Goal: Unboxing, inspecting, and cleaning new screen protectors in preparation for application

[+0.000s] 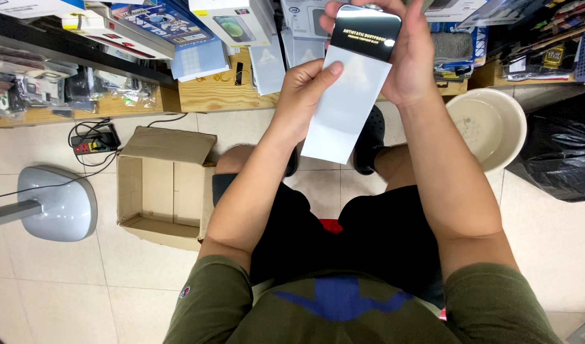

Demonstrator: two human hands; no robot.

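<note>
A person sat on a low seat, looking down at both hands held out in front of the knees; between them was a flat packet (351,95), long and thin, white over most of its face with a glossy black band across its far end. Its long axis ran away from the body and tilted a little to the right, the black end farthest off. The left hand (303,95) gripped the near left edge, thumb pressed on the white face and the other fingers curled behind; the right hand (410,54) wrapped the far end from the right, its fingers (334,14) closed over the top of the black band; so both hands were clamped on the packet, the left nearer the body, the right at the far tip.

Beyond the hands ran a low wooden shelf (219,95) crowded with boxes: blue and white cartons (159,28) lay stacked to the left; grey-white flat boxes (267,60) stood behind the packet. On the tiled floor an open cardboard box (162,188) lay to the left, a cream plastic basin (490,124) to the right, and a black rubbish bag (560,153) beyond it; a grey fan base (57,204) sat at far left beside a power strip (92,143).
</note>
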